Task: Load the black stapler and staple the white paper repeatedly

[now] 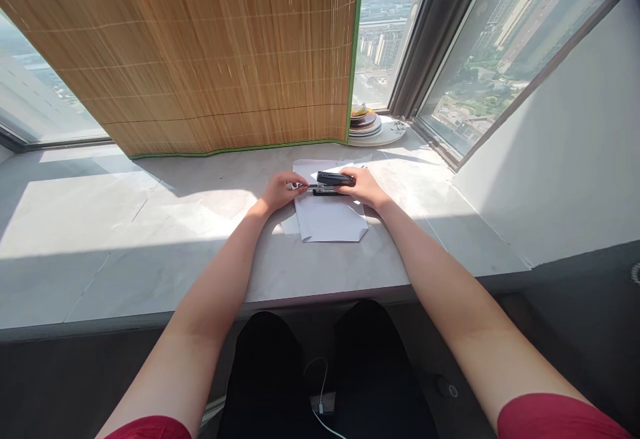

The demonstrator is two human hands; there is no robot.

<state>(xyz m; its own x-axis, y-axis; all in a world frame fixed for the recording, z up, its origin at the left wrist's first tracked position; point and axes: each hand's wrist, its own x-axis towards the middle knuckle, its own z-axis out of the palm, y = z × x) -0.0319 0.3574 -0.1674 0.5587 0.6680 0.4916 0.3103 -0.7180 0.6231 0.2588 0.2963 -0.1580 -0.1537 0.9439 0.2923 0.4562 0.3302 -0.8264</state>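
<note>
A black stapler (336, 178) lies over white sheets of paper (331, 220) on the sill, its top arm raised from the base at the left end. Around its right end my right hand (366, 187) is closed, fingers on the top and thumb low at the side. My left hand (281, 190) pinches a thin, small piece at the stapler's left end; whether that is part of the stapler or a strip of staples is too small to tell. The paper's lower corners are folded or curled.
A pale stone window sill (200, 266) runs across, with its front edge above my knees. The bamboo blind (225, 59) hangs behind. Stacked plates (367, 126) stand by the window at the back right. A white cable (324, 386) hangs between my legs.
</note>
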